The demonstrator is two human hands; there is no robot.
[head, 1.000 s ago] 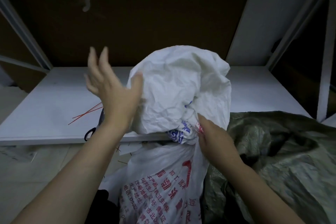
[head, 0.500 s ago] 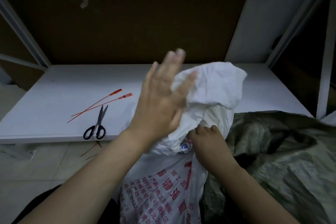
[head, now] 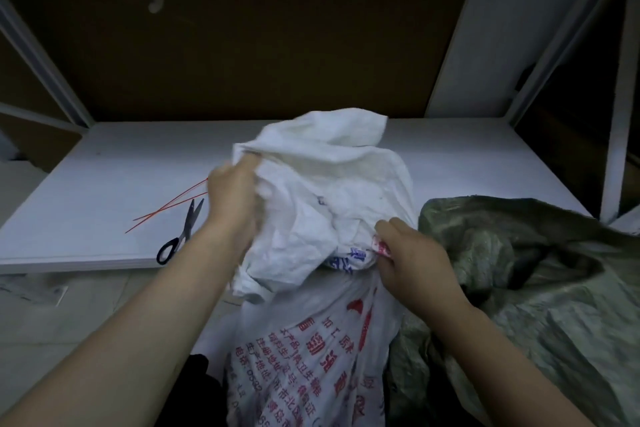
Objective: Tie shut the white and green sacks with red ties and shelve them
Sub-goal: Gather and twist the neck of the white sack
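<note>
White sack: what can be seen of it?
The white sack looks like crinkled woven plastic, printed with red and blue characters. It stands upright in front of the shelf board, its neck gathered and its loose top flopping above. The left hand grips the loose top; the right hand pinches the neck. The green sack lies beside it.

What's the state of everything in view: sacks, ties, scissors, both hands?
white sack: neck gathered, untied, loose top flopped over
green sack: mouth open, untied
red ties: lying loose on the shelf
scissors: lying near the shelf's front edge
left hand: grips the white sack's loose top
right hand: pinches its gathered neck
</note>
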